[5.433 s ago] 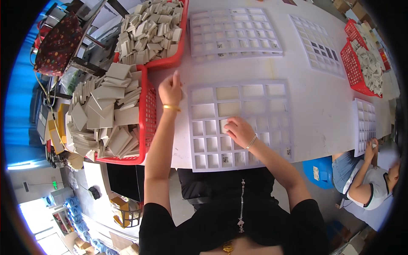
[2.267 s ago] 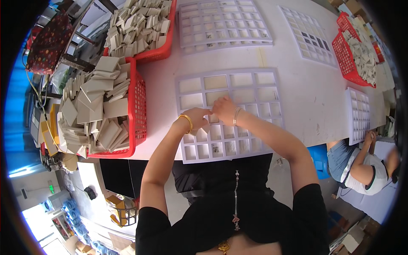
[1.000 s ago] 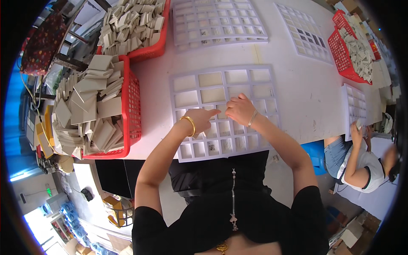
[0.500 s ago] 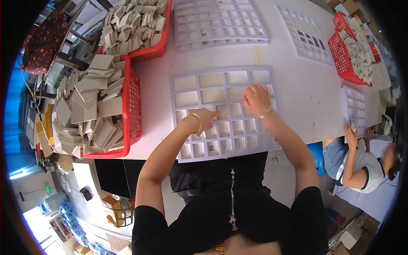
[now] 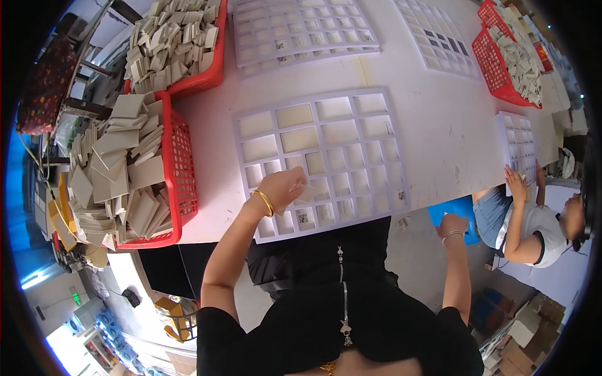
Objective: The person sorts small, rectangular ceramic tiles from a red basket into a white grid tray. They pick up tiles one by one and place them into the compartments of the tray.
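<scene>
A white compartment tray (image 5: pixel 257 148) lies at the table's front edge, with beige tiles (image 5: pixel 295 115) filling a few of its cells. Over its left-front cells my left hand (image 5: pixel 280 188) is closed, its fingertips pinching what looks like a thin pale square piece (image 5: pixel 305 193). The rest of that grip is hidden by my fingers. My right hand (image 5: pixel 453 224) is off the table's front edge, above a blue bin (image 5: pixel 443 216). Its fingers are curled, and whatever they may hold is too small to make out.
Red baskets (image 5: pixel 168 169) heaped with beige tiles (image 5: pixel 125 150) stand at the left. Stacked white trays (image 5: pixel 307 31) lie at the back, and another tray (image 5: pixel 433 37) farther right. A red basket (image 5: pixel 495 62) is at the far right, near a seated co-worker (image 5: pixel 527 219) handling a tray (image 5: pixel 517 138).
My right hand has left the tray and moved right and nearer, over the blue bin. My left hand has shifted slightly nearer, its pointing finger now curled in. The whole view has shifted a little.
</scene>
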`<action>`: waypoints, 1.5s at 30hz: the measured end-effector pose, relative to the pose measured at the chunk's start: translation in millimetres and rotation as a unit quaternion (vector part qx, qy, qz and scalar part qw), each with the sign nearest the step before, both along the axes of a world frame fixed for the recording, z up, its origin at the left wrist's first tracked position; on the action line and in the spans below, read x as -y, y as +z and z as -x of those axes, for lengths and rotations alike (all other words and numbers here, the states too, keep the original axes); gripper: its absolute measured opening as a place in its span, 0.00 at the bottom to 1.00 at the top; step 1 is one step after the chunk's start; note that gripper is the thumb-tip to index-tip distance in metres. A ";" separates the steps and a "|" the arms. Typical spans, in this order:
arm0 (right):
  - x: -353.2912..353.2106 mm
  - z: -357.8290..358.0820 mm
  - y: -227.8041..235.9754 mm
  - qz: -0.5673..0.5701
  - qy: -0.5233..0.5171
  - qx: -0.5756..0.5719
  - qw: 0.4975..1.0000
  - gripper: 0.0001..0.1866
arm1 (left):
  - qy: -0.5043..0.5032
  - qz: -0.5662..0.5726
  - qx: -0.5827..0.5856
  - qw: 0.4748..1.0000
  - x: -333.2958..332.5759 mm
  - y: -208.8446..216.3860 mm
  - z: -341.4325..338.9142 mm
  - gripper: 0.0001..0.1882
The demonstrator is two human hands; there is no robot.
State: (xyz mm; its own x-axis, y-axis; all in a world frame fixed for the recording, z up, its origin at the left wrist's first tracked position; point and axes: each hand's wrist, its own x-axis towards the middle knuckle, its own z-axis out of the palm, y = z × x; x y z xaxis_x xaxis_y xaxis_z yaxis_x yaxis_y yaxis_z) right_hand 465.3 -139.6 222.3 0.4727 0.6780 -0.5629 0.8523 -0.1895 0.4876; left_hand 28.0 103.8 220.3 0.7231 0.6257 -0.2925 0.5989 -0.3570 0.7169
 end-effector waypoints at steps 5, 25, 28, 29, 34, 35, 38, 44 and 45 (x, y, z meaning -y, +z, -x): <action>-68.5 65.5 31.2 -0.309 0.032 -0.288 0.906 0.16 | 0.024 0.022 0.076 0.997 11.3 15.8 -16.2 0.07; -178.1 217.8 -24.5 -0.260 0.035 -0.644 0.719 0.14 | 0.369 -0.142 0.182 0.900 42.8 -43.6 -37.0 0.09; -178.3 218.7 -26.1 -0.304 0.102 -0.613 0.722 0.13 | 0.265 -0.257 0.151 0.917 38.6 -47.8 -42.8 0.10; -178.4 218.6 -30.1 -0.314 0.132 -0.604 0.721 0.14 | 0.252 -0.245 0.117 0.929 41.0 -46.7 -43.1 0.10; -177.6 221.8 -34.4 -0.379 0.233 -0.559 0.700 0.14 | 0.268 -0.324 0.071 0.905 47.3 -30.3 -18.2 0.12; -176.9 222.2 -35.4 -0.374 0.249 -0.544 0.708 0.14 | 0.269 -0.323 0.063 0.905 49.2 -27.9 -10.7 0.13; -173.1 225.3 -34.2 -0.373 0.276 -0.507 0.727 0.14 | 0.078 -0.383 -0.006 0.921 59.7 -19.4 -0.1 0.16; -162.6 227.8 -21.6 -0.396 0.279 -0.467 0.740 0.12 | 0.092 -0.360 -0.087 0.924 77.4 -31.8 5.6 0.20; -160.5 228.8 -20.2 -0.405 0.281 -0.460 0.738 0.12 | 0.088 -0.365 -0.092 0.922 79.4 -30.6 5.6 0.20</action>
